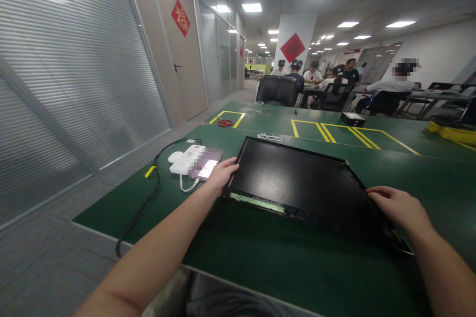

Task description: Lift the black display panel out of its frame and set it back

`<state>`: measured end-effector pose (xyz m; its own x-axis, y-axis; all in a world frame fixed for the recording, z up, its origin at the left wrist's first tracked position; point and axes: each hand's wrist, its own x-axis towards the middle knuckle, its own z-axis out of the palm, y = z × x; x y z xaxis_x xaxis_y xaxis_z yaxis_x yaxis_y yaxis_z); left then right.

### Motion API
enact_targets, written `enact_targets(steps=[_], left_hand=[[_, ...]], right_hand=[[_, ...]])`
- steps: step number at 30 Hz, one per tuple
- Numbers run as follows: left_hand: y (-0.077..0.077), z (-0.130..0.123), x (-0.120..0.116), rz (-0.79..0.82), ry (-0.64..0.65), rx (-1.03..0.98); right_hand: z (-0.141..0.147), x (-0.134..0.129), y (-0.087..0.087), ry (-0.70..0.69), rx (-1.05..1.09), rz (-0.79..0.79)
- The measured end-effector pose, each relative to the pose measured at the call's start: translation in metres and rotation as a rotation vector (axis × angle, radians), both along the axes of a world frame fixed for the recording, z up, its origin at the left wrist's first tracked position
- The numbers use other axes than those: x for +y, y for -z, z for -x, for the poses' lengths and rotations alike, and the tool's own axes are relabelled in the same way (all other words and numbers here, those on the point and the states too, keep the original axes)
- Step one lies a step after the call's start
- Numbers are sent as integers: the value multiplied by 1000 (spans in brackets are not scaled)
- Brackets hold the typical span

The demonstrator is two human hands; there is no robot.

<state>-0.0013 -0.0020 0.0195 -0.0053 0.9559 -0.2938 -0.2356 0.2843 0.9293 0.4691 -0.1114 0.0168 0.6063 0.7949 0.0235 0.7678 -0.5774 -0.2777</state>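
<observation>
A black LCD screen panel [297,178] lies tilted over the green table, a green circuit strip [256,203] showing along its near edge. My left hand [222,174] is closed on the panel's left edge, thumb and fingers at the rim. On the opposite side, my right hand [399,205] pinches the right edge. The fingertips under the rims are hidden. Left of the panel, a phone [208,164] with a lit screen rests against a white device [182,161], joined by a white cable [189,189].
Red-handled scissors [225,122], a clear cup [259,106], a silvery tool [269,136] and a black box [352,119] stand or lie farther back. A black cable [148,198] hangs over the left edge. Yellow tape [325,132] marks the green table [238,252]. People sit beyond.
</observation>
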Motion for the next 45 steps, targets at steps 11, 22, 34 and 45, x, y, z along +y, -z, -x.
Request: enact_targets(steps=[11,22,34,45], left_hand=[[7,-3,4,18,-4,-98],[10,-3,5,33,26,-95],[-2,-6,-5,3,61,-55],[9,-6,-4,-125,142,-22]], right_hand=[[5,-2,-2,0,5,-13],[0,-1,2,1,-3,15],[-3,0,5,-2,-35,-13],[7,-2,-4,8,3,21]])
